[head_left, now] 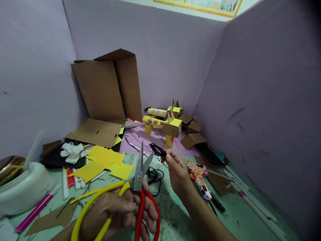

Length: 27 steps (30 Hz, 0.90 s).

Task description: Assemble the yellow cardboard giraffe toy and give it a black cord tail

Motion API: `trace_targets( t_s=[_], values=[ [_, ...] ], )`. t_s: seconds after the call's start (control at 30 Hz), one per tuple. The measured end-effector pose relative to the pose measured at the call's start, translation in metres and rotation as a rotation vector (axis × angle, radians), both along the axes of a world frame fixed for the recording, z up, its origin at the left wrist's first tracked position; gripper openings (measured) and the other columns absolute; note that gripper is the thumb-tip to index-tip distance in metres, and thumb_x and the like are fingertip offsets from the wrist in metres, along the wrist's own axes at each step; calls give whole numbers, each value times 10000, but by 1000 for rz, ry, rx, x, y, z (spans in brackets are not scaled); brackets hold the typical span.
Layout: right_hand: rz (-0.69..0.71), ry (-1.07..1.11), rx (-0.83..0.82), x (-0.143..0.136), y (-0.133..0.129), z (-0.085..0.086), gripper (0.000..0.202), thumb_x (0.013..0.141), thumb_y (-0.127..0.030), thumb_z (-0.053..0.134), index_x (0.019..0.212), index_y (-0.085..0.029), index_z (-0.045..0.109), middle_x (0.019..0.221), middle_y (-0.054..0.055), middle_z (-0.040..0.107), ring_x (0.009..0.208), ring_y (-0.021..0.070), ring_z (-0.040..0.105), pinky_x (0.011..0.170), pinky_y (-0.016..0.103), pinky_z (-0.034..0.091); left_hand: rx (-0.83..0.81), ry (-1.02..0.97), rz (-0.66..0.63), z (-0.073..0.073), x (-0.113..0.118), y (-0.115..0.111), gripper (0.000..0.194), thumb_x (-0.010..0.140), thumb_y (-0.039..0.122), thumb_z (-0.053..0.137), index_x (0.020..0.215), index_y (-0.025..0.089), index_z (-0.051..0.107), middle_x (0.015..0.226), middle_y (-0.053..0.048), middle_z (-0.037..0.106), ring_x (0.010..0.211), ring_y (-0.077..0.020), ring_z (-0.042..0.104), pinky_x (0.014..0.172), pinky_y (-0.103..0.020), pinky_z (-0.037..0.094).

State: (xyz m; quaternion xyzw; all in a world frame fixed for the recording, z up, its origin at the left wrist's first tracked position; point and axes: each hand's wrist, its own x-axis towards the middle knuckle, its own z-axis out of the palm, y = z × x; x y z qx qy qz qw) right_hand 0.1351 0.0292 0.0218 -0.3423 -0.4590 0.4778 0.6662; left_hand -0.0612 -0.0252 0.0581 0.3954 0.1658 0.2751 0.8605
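My left hand [112,209] is closed around the handles of a pair of scissors [137,179]. One handle is yellow, the other red, and the blades stand apart, pointing up and away. My right hand [177,169] pinches one end of a small looped bundle of black cord [157,149] between thumb and fingers. The bundle is just beyond and to the right of the blade tips, apart from them as far as I can see. More black cord [154,174] lies in loose loops on the table between my hands.
Behind stand yellow paper-and-cardboard animal figures [173,129]. Yellow paper scraps [100,162], markers [70,179] and a white rounded container [37,187] lie left. To the right are a flowered glue gun [198,174], white sticks [250,197] and cardboard pieces [194,140]. A large cardboard box [100,90] leans behind.
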Motion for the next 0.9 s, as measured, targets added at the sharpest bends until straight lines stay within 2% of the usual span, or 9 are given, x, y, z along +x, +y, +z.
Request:
trace_targets(
  t_s=[0.1,0.2,0.4,0.53,0.8,0.9],
  values=[
    [28,-30,14,-1,-2,0,207,758,-395,623,750,-198,561,691,-21,507,694,149,418,683,276,314,1,8,39,4,1,-1,243,782,198,555,1011,157,623,867,-107,670,755,-225,646,728,-398,492],
    [46,-52,11,-4,-4,0,204,770,-390,609,743,-196,552,689,-19,496,693,149,416,679,276,316,20,-6,86,5,2,0,300,800,181,536,1095,165,587,895,-103,667,792,-230,647,736,-393,484],
    [126,-147,6,-10,-9,3,249,769,-432,602,730,-196,534,679,-13,491,661,144,423,619,261,331,89,15,72,-3,3,2,226,807,239,574,1008,143,609,921,-110,663,841,-236,651,756,-376,476],
    [211,-247,33,-11,-12,3,284,773,-464,587,727,-197,503,667,-16,457,627,138,393,579,256,313,99,21,78,-8,4,2,276,801,313,615,1023,150,600,926,-108,666,817,-225,656,757,-383,491],
    [275,-440,76,-11,-15,5,275,810,-454,526,734,-195,471,710,-2,438,684,150,395,628,271,328,166,101,162,-21,5,1,266,874,329,519,1053,147,593,973,-131,663,829,-216,658,733,-335,529],
    [263,-462,88,-11,-15,7,272,809,-451,524,732,-196,471,706,-6,433,688,151,393,637,272,326,183,147,230,-24,9,0,276,854,378,548,996,144,579,888,-118,676,705,-191,667,625,-295,543]
  ],
)
